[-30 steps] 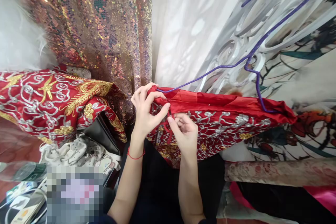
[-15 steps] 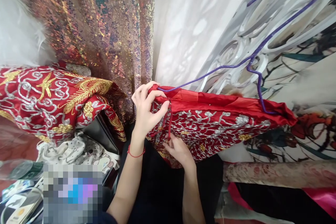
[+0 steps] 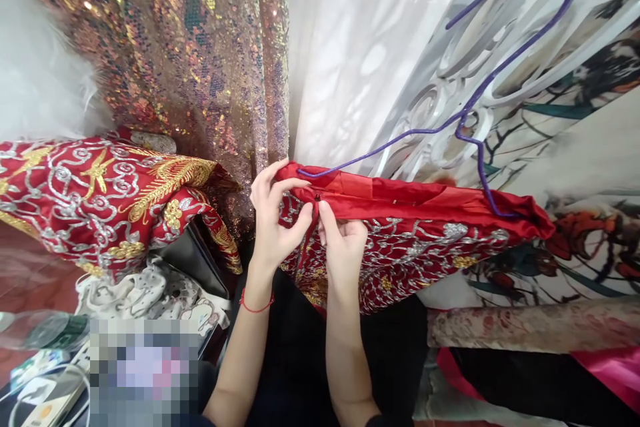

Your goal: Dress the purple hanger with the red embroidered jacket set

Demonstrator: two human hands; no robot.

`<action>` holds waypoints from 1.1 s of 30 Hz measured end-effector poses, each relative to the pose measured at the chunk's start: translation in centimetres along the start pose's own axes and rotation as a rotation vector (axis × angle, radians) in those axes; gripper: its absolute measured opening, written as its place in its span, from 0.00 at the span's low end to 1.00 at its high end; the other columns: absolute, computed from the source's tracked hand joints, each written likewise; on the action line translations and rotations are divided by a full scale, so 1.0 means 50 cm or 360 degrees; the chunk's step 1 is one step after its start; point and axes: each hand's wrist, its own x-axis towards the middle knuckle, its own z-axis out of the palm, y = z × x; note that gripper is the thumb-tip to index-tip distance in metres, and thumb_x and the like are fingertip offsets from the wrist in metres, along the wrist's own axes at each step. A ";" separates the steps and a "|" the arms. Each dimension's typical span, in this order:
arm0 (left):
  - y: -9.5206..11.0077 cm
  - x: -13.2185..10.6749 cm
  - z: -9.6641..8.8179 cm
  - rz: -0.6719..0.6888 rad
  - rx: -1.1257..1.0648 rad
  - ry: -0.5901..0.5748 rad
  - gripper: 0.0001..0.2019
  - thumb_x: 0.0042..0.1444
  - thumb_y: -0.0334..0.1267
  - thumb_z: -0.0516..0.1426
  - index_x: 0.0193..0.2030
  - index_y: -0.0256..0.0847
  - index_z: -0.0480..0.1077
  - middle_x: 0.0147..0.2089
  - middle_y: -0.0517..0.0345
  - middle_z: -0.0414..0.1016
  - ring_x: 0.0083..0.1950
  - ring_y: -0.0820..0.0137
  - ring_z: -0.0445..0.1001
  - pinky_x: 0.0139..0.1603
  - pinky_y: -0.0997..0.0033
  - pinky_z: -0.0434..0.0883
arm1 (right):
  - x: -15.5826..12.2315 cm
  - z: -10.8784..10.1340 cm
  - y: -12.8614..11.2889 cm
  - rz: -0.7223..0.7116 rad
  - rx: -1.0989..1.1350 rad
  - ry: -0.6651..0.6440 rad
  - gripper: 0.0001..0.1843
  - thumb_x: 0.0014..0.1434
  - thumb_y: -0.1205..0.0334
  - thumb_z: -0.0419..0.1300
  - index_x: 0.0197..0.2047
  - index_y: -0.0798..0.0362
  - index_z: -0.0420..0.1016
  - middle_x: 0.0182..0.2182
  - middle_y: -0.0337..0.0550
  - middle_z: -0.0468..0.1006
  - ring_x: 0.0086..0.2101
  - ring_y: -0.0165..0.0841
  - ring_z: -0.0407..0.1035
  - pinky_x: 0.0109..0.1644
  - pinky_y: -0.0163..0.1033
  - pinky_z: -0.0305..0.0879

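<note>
A red skirt point(image 3: 415, 253) with silver and gold embroidery hangs from a purple hanger point(image 3: 430, 128), whose lower ends sit inside the red satin waistband. My left hand point(image 3: 276, 213) grips the waistband's left end, fingers behind it and thumb in front. My right hand point(image 3: 345, 243) is closed on the skirt's edge just under the waistband, its thumb beside my left thumb. A small dark fastener point(image 3: 317, 198) shows between the thumbs. What lies under my right fingertips is hidden.
At left, another red embroidered cloth point(image 3: 115, 193) lies near a polka-dot cloth point(image 3: 150, 290) and a clear bottle point(image 3: 45, 330). A sequined curtain point(image 3: 200, 47) hangs behind. White openwork point(image 3: 430, 107) stands behind the hanger, and a patterned roll point(image 3: 530, 327) lies at right.
My right hand has moved up from the dangling red strip to the waistband, meeting my left thumb. The left hand keeps its grip. The hanger appears slightly lower and further left.
</note>
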 end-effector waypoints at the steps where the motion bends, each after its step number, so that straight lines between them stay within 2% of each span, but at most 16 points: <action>1: -0.001 -0.013 0.003 -0.0053 -0.0050 0.0173 0.08 0.59 0.39 0.60 0.44 0.45 0.69 0.60 0.50 0.71 0.63 0.60 0.68 0.66 0.52 0.63 | 0.000 -0.008 0.006 0.0038 0.0034 -0.0064 0.16 0.54 0.50 0.67 0.29 0.52 0.69 0.20 0.32 0.67 0.19 0.22 0.56 0.21 0.31 0.55; 3: -0.004 -0.044 0.014 -0.0204 -0.0164 0.0508 0.06 0.61 0.41 0.59 0.39 0.43 0.67 0.47 0.53 0.73 0.53 0.64 0.73 0.58 0.58 0.69 | 0.000 -0.023 0.015 0.0072 0.0133 -0.0145 0.14 0.53 0.53 0.67 0.30 0.51 0.68 0.20 0.29 0.64 0.17 0.20 0.50 0.18 0.30 0.48; 4: -0.006 -0.057 0.022 -0.0290 -0.0241 0.0585 0.07 0.62 0.41 0.58 0.37 0.43 0.66 0.42 0.56 0.72 0.47 0.67 0.74 0.54 0.61 0.71 | 0.001 -0.029 0.018 0.0070 0.0180 -0.0156 0.12 0.53 0.55 0.66 0.30 0.51 0.67 0.20 0.28 0.62 0.16 0.19 0.48 0.17 0.29 0.45; 5: -0.009 -0.065 0.030 -0.0377 -0.0337 0.0582 0.08 0.64 0.42 0.57 0.36 0.43 0.66 0.38 0.57 0.72 0.43 0.69 0.73 0.52 0.64 0.71 | 0.003 -0.034 0.018 0.0059 0.0214 -0.0148 0.11 0.53 0.56 0.65 0.30 0.51 0.67 0.19 0.27 0.60 0.16 0.18 0.47 0.17 0.29 0.43; 7: -0.013 -0.065 0.046 -0.0530 -0.0560 0.0452 0.09 0.67 0.43 0.54 0.38 0.42 0.69 0.39 0.56 0.74 0.43 0.70 0.74 0.51 0.66 0.72 | 0.009 -0.036 0.015 0.0034 0.0249 -0.0113 0.10 0.54 0.58 0.63 0.29 0.51 0.66 0.19 0.26 0.57 0.15 0.18 0.46 0.17 0.29 0.41; 10: -0.018 -0.016 0.066 -0.0688 -0.0827 0.0286 0.11 0.66 0.47 0.55 0.43 0.42 0.73 0.46 0.52 0.78 0.48 0.69 0.76 0.53 0.66 0.72 | 0.025 -0.030 0.007 0.0035 0.0224 -0.0164 0.08 0.55 0.57 0.63 0.32 0.50 0.69 0.19 0.26 0.58 0.15 0.19 0.49 0.18 0.30 0.43; 12: -0.020 0.034 0.079 -0.0793 -0.0990 0.0132 0.15 0.65 0.51 0.55 0.39 0.41 0.74 0.41 0.52 0.79 0.43 0.70 0.77 0.49 0.67 0.74 | 0.037 -0.023 0.007 0.0050 0.0179 -0.0232 0.09 0.55 0.56 0.64 0.37 0.50 0.70 0.21 0.27 0.62 0.16 0.19 0.52 0.19 0.30 0.47; 15: -0.022 0.097 0.104 -0.0906 -0.1187 -0.0100 0.18 0.60 0.54 0.60 0.30 0.40 0.71 0.29 0.56 0.74 0.29 0.74 0.73 0.36 0.71 0.72 | 0.057 -0.013 0.015 0.0044 0.0131 -0.0292 0.14 0.56 0.55 0.64 0.44 0.50 0.70 0.24 0.28 0.67 0.17 0.20 0.56 0.20 0.30 0.52; 19: -0.039 0.128 0.139 -0.0923 -0.1198 -0.0099 0.17 0.53 0.49 0.66 0.30 0.42 0.65 0.20 0.67 0.65 0.20 0.78 0.60 0.23 0.75 0.60 | 0.075 0.003 0.029 -0.0038 0.0065 -0.0295 0.18 0.56 0.54 0.64 0.48 0.49 0.69 0.24 0.27 0.68 0.18 0.20 0.57 0.21 0.30 0.55; 21: -0.048 0.121 0.143 -0.0900 -0.1149 -0.0124 0.16 0.55 0.46 0.64 0.28 0.42 0.62 0.19 0.69 0.60 0.20 0.79 0.56 0.23 0.76 0.56 | 0.083 0.016 0.032 -0.0084 0.0035 -0.0222 0.18 0.55 0.52 0.65 0.47 0.50 0.70 0.23 0.27 0.68 0.18 0.20 0.57 0.21 0.30 0.56; 23: -0.050 0.100 0.134 -0.0848 -0.1130 -0.0147 0.15 0.57 0.43 0.62 0.27 0.41 0.60 0.21 0.69 0.57 0.23 0.79 0.56 0.25 0.77 0.56 | 0.089 0.034 0.030 -0.0134 0.0003 -0.0135 0.16 0.55 0.50 0.65 0.42 0.52 0.72 0.24 0.31 0.71 0.20 0.23 0.62 0.24 0.31 0.62; 26: -0.037 0.050 0.106 -0.0823 -0.1148 -0.0051 0.15 0.58 0.41 0.59 0.26 0.41 0.57 0.24 0.68 0.56 0.26 0.78 0.56 0.27 0.78 0.58 | 0.092 0.055 0.028 -0.0291 -0.0065 0.0006 0.15 0.55 0.50 0.66 0.34 0.54 0.74 0.32 0.42 0.79 0.32 0.30 0.74 0.41 0.39 0.75; 28: -0.022 0.017 0.090 -0.0874 -0.1168 0.0006 0.15 0.59 0.42 0.58 0.27 0.42 0.57 0.25 0.67 0.55 0.26 0.78 0.56 0.27 0.78 0.57 | 0.085 0.059 0.028 -0.0354 -0.0060 0.0103 0.15 0.53 0.52 0.68 0.37 0.55 0.75 0.37 0.46 0.81 0.40 0.35 0.77 0.51 0.44 0.75; 30: -0.008 -0.010 0.080 -0.0953 -0.1194 0.0009 0.15 0.59 0.43 0.58 0.28 0.42 0.56 0.24 0.68 0.55 0.24 0.78 0.54 0.26 0.78 0.56 | 0.072 0.053 0.028 -0.0273 -0.0021 0.0125 0.17 0.51 0.53 0.70 0.40 0.55 0.76 0.38 0.46 0.81 0.42 0.37 0.77 0.51 0.45 0.76; 33: 0.006 -0.027 0.074 -0.1026 -0.1195 0.0018 0.15 0.61 0.43 0.57 0.28 0.42 0.55 0.22 0.69 0.52 0.22 0.78 0.50 0.24 0.76 0.52 | 0.049 0.034 0.023 -0.0088 0.0019 0.0004 0.18 0.49 0.54 0.71 0.40 0.54 0.77 0.37 0.44 0.81 0.40 0.36 0.77 0.46 0.43 0.77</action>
